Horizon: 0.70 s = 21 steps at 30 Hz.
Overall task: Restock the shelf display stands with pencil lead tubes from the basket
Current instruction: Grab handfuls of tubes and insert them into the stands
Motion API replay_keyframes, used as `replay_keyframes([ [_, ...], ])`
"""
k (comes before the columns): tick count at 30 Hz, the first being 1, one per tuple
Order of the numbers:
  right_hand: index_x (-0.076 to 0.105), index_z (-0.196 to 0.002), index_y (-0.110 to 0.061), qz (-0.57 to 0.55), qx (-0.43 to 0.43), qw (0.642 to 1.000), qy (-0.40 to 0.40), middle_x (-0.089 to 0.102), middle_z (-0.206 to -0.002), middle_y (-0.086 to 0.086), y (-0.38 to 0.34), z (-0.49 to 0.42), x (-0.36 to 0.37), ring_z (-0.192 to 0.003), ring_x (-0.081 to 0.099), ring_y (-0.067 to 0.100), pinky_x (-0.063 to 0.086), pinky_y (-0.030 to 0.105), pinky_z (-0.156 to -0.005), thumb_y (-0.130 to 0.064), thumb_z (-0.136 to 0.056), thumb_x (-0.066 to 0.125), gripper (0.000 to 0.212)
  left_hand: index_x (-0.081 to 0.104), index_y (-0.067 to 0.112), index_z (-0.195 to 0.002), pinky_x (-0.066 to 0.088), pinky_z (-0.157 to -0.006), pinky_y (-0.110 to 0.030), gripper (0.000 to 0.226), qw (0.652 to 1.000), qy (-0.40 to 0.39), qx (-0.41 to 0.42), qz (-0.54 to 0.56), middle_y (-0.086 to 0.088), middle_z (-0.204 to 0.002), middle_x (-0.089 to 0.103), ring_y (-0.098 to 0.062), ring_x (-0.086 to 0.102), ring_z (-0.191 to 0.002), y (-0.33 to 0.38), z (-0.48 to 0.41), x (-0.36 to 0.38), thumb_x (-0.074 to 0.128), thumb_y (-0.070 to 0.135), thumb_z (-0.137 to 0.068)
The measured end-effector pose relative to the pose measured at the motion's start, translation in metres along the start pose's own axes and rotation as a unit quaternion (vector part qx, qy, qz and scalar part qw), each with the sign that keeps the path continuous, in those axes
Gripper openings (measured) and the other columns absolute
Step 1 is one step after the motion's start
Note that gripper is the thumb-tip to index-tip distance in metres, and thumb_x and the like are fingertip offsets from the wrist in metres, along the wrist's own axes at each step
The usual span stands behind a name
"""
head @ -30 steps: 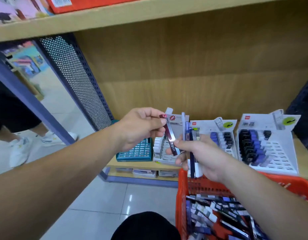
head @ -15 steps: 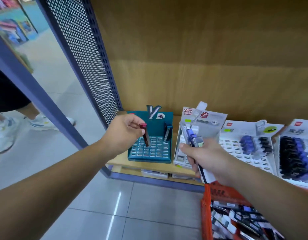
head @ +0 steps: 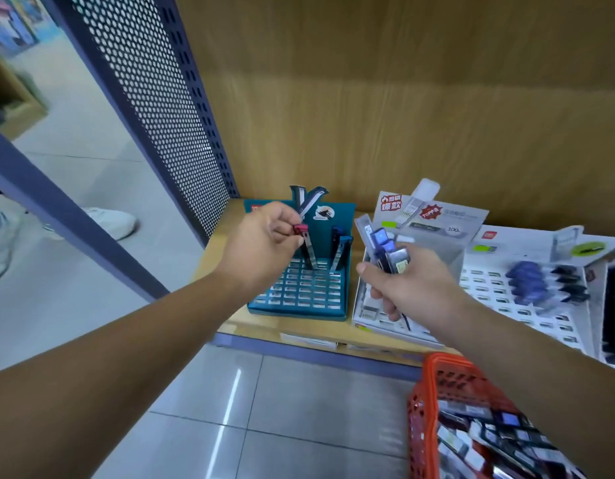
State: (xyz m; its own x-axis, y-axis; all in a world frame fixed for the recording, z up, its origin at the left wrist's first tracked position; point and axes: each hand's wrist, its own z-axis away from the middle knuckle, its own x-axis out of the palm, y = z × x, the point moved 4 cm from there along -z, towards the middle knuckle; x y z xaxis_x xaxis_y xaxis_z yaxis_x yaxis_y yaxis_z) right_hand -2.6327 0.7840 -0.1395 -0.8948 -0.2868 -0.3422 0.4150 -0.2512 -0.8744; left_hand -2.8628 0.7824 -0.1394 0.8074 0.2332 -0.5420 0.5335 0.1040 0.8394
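The left hand (head: 264, 243) pinches a red-capped tube (head: 307, 248) upright, cap up, over the teal stand (head: 299, 299), while the right hand (head: 409, 285) grips several tubes (head: 385, 250).

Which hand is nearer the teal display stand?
Left. The left hand holds a red-capped tube over the teal display stand; the right hand grips a bundle of tubes to its right, in front of the white stand.

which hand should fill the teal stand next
Left: the left hand pinches a red-capped lead tube directly over the teal slotted display stand; the right hand grips a bundle of blue-capped tubes.
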Motion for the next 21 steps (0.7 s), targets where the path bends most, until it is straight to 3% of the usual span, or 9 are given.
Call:
replay_keyframes([
  [3,0.062,-0.091,-0.022,0.005,-0.011,1.000,-0.016,0.067,-0.071,0.010,0.001,-0.014,0.002,-0.049,0.053,0.020,0.050,0.030,-0.047,-0.028,-0.096,0.073,0.014,0.069,0.026,-0.091,0.053,-0.068,-0.014,0.020,0.999,-0.006,0.018,-0.041,0.001,-0.085,0.073,-0.009,0.066,-0.073,-0.002,-0.011,0.015,0.076,0.007,-0.089],
  [13,0.062,-0.092,-0.017,-0.016,-0.020,0.997,-0.069,0.061,-0.064,0.009,0.011,-0.032,-0.010,-0.048,0.051,0.022,0.046,0.035,-0.051,-0.024,-0.095,0.075,0.015,0.070,0.026,-0.087,0.051,-0.070,-0.013,0.019,0.994,-0.035,0.062,-0.082,0.009,-0.079,0.071,-0.004,0.066,-0.073,-0.003,-0.015,0.030,0.078,0.008,-0.088],
  [17,0.061,-0.088,-0.016,-0.013,-0.017,0.997,-0.072,0.061,-0.063,0.009,0.011,-0.035,-0.006,-0.048,0.052,0.022,0.046,0.033,-0.050,-0.025,-0.095,0.075,0.018,0.073,0.019,-0.092,0.045,-0.067,-0.002,0.011,0.989,-0.024,0.079,-0.123,0.008,-0.081,0.071,0.001,0.062,-0.080,0.004,-0.013,0.024,0.079,0.011,-0.088],
  [19,0.060,-0.088,-0.017,-0.023,-0.012,0.997,-0.069,0.061,-0.063,0.010,0.011,-0.036,-0.005,-0.048,0.052,0.023,0.046,0.034,-0.050,-0.024,-0.094,0.075,0.019,0.073,0.022,-0.092,0.051,-0.070,-0.008,0.013,0.988,-0.028,0.086,-0.128,0.009,-0.081,0.071,-0.001,0.064,-0.079,0.001,-0.014,0.026,0.079,0.011,-0.088],
  [21,0.059,-0.088,-0.018,-0.028,-0.012,0.997,-0.069,0.061,-0.062,0.009,0.011,-0.036,-0.005,-0.048,0.052,0.022,0.046,0.034,-0.050,-0.024,-0.094,0.076,0.018,0.072,0.024,-0.095,0.059,-0.080,-0.026,0.016,0.988,-0.032,0.092,-0.121,0.009,-0.083,0.071,-0.003,0.067,-0.077,-0.004,-0.018,0.030,0.077,0.010,-0.089],
])
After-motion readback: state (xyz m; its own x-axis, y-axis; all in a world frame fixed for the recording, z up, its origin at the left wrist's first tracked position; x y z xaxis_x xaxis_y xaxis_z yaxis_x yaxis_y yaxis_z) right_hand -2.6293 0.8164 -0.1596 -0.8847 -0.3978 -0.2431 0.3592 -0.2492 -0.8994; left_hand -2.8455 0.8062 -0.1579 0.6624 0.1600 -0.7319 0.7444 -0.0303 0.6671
